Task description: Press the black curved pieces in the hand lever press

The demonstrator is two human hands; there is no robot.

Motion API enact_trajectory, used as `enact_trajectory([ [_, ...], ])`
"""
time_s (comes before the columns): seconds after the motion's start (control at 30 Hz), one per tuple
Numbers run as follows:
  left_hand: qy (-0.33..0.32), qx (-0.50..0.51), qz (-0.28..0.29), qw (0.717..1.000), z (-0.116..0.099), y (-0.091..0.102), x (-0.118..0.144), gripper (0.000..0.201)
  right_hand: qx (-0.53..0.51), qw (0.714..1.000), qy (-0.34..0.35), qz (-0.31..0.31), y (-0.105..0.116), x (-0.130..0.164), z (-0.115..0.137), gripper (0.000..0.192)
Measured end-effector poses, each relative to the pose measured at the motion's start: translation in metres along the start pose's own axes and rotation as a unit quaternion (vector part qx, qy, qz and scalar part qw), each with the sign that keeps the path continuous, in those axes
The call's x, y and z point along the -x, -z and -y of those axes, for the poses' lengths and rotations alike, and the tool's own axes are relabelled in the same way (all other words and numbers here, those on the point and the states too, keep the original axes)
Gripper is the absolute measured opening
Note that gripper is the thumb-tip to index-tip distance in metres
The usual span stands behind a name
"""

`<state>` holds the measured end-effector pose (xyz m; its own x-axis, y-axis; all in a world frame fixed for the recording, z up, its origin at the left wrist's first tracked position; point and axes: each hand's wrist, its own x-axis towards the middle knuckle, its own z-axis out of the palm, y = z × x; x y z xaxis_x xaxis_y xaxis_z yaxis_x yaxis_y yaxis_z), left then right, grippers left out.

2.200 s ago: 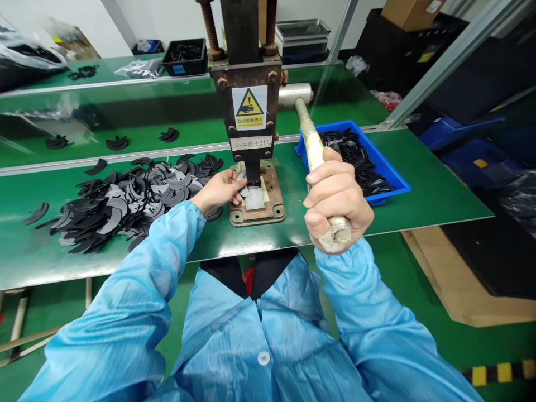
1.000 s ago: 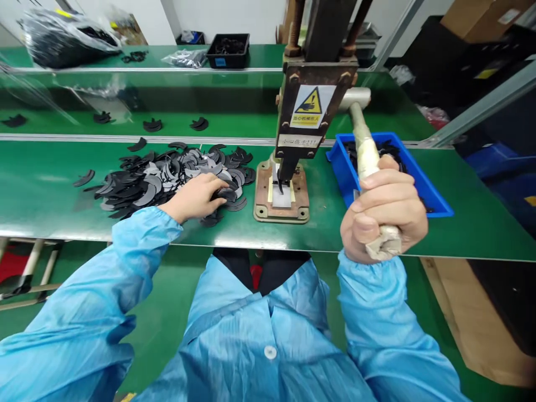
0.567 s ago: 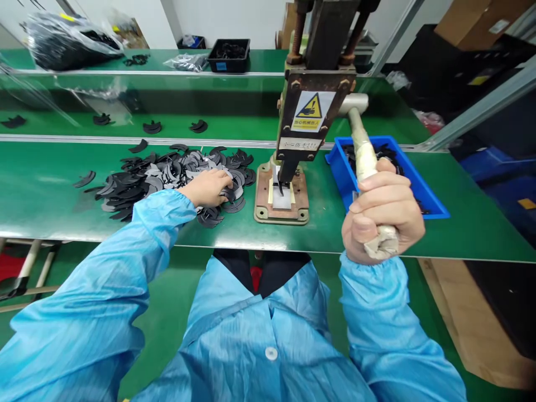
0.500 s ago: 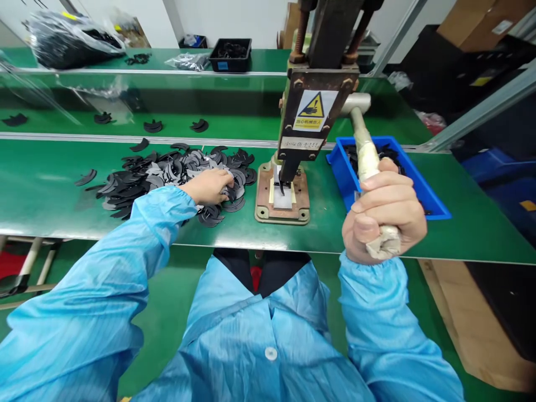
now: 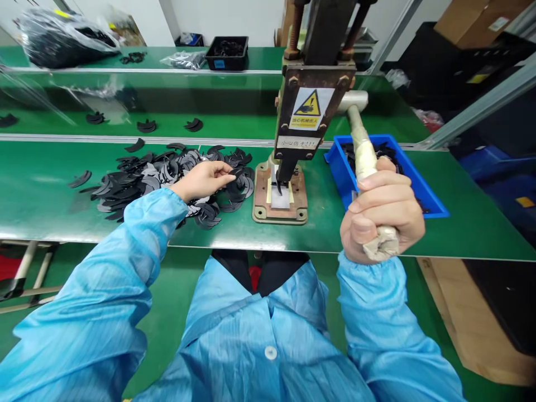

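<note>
1. The green bench [image 5: 50,195] fills my view from nine o'clock to three o'clock, with a second green level behind it at twelve.
2. The hand press [image 5: 314,84] stands at twelve o'clock. Its dark head carries a white label with a yellow warning triangle showing a crushed hand; there are Chinese characters under it and on a smaller strip below, too small for me to read.
3. The blue bin [image 5: 422,192] sits at two o'clock, just right of the press, with black pieces inside.
4. The pile of dark crescent pieces [image 5: 138,176] spreads at ten o'clock, just left of the press base.
5. The press base plate [image 5: 262,204] lies at twelve o'clock under the ram, with a pale insert on it and a small dark piece at the ram's foot.
6. The taped lever handle [image 5: 364,156] runs from the press head down toward one o'clock.
7. My right hand [image 5: 383,215] is a closed fist clamped round the lower end of that lever handle.
8. My left hand [image 5: 205,180] hovers over the right edge of the pile, thumb and fingertips pinched together on one crescent piece [image 5: 234,177], which points toward the press.
9. A black tray [image 5: 226,53] rests far back at eleven o'clock, with a small blue label that I cannot read.
</note>
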<state>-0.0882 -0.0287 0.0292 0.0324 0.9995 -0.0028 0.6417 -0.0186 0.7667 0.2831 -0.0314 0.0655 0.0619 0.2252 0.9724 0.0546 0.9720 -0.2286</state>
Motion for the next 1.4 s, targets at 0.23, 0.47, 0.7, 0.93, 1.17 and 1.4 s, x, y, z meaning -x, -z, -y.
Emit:
enact_trajectory([
  [0.23, 0.022, 0.083, -0.008, 0.996, -0.012, -0.016, 0.009, 0.043, 0.003, 1.0, -0.014, 0.002, -0.001, 0.0, 0.003, 0.039],
  [0.47, 0.004, 0.201, 0.028, 0.979, -0.032, -0.044, 0.019, 0.059, 0.004, 1.0, -0.005, 0.001, -0.002, 0.0, 0.003, 0.037],
  [0.7, 0.037, 0.237, -0.07, 0.968, -0.028, -0.083, 0.003, 0.044, -0.001, 1.0, 0.001, 0.0, -0.001, 0.0, 0.001, 0.037],
  [0.93, 0.063, 0.288, 0.004, 0.956, -0.028, -0.094, -0.024, 0.023, 0.004, 1.0, -0.005, -0.001, -0.001, -0.001, 0.004, 0.04],
  [1.17, 0.051, 0.212, 0.012, 0.976, -0.039, -0.092, -0.033, 0.025, 0.011, 1.0, -0.001, 0.003, -0.001, -0.001, 0.003, 0.038],
  [1.4, 0.076, 0.2, 0.03, 0.976, -0.041, -0.09, -0.039, 0.031, 0.003, 1.0, -0.005, 0.01, -0.001, -0.001, 0.005, 0.035],
])
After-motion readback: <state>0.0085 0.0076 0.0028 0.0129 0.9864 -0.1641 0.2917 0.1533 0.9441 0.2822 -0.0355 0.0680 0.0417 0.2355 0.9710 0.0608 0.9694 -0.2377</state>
